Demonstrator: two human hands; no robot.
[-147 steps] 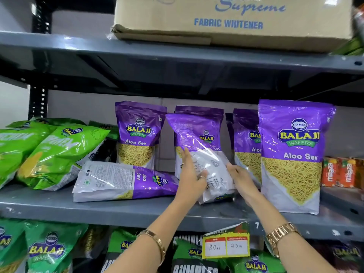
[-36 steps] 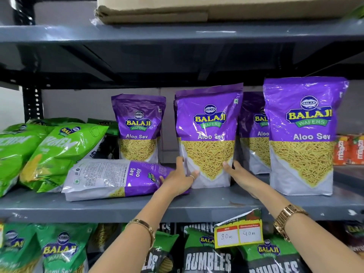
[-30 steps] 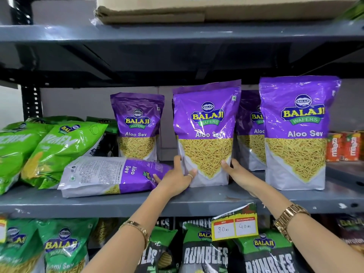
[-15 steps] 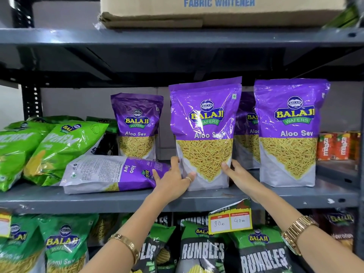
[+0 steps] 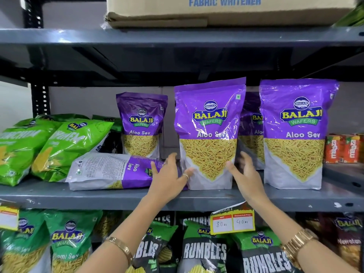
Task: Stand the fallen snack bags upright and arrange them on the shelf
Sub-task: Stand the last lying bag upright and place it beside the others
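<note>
A purple Aloo Sev bag (image 5: 208,133) stands upright at the middle of the grey shelf (image 5: 118,198). My left hand (image 5: 169,178) hovers at its lower left corner with fingers spread, over the end of a fallen purple bag (image 5: 110,172) that lies on its side, back panel up. My right hand (image 5: 244,174) is just off the standing bag's lower right edge, fingers apart and blurred. Neither hand holds anything. More purple bags stand upright: one at the back left (image 5: 140,125), one behind (image 5: 252,131), one at the right (image 5: 297,133).
Green snack bags (image 5: 65,142) lean in a pile at the shelf's left. Orange Maaza cartons (image 5: 342,148) sit at the far right. A cardboard box (image 5: 226,10) rests on the shelf above. Green and black bags fill the shelf below, behind a hanging price tag (image 5: 232,221).
The bag that both hands turned around now stands upright facing front. Both hands have come off its lower sides; the right hand has pulled slightly away.
</note>
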